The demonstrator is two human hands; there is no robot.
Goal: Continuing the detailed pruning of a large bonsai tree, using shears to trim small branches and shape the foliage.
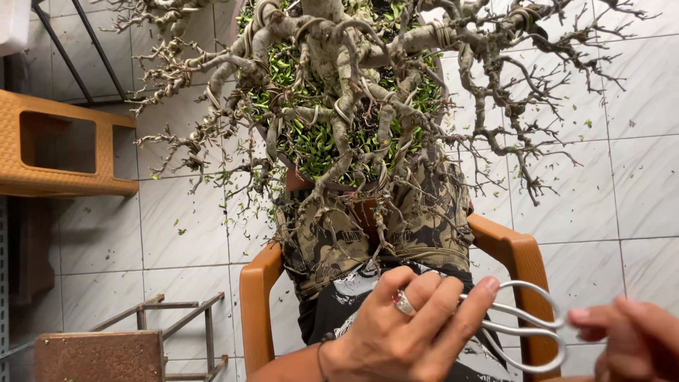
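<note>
The left hand [407,325], wearing a ring, is gripping a loop of silver aluminium wire [520,327], fingers closed on it; the right hand [629,339] is pinching the loop's other end at the frame edge. A bare-branched bonsai tree [339,92] is sitting ahead in a brown pot, many branches already wrapped in wire, thin outer twigs seemingly unwired. Cut green leaf bits are littering the white tiled floor [184,219]. An orange wooden chair [258,297] is holding the person; an orange plastic stool [64,145] is standing left.
</note>
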